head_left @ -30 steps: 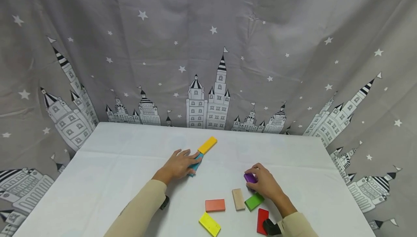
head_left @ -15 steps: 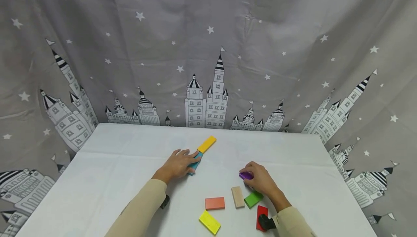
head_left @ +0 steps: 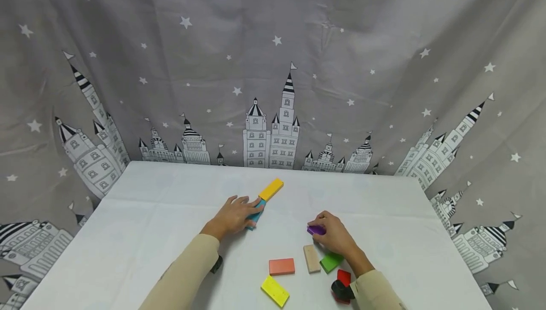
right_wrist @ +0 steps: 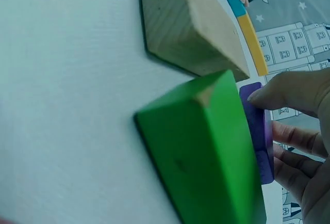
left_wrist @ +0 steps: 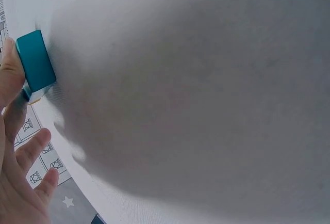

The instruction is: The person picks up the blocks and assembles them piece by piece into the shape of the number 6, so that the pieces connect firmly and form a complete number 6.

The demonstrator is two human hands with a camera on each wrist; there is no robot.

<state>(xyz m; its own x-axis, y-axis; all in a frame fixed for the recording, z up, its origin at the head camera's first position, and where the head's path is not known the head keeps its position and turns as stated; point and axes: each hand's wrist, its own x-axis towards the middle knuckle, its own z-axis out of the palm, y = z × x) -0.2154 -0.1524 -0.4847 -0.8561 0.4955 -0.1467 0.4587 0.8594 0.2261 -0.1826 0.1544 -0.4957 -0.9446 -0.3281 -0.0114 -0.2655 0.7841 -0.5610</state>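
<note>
My left hand [head_left: 234,214] lies over a teal block [head_left: 256,216] on the white table, its thumb and index finger at the block's two ends. In the left wrist view, the thumb touches the teal block [left_wrist: 36,61] and the other fingers are spread. A yellow-orange block [head_left: 271,189] meets the teal block's far end at a slight angle. My right hand [head_left: 337,235] pinches a purple block [head_left: 316,230] between thumb and fingers, to the right of that pair. In the right wrist view, the purple block [right_wrist: 253,115] shows partly behind a green block [right_wrist: 206,146].
Nearer the person lie a plain wooden block [head_left: 312,259], the green block, a salmon block [head_left: 281,266] and a bright yellow block [head_left: 275,292]. A red block [head_left: 343,277] is partly covered by the right wrist's black camera [head_left: 342,290]. A grey castle-print curtain [head_left: 273,40] hangs behind the table.
My right hand has moved left with the purple block, towards the teal and yellow-orange blocks. The right wrist now covers more of the red block. The left hand has stayed in place.
</note>
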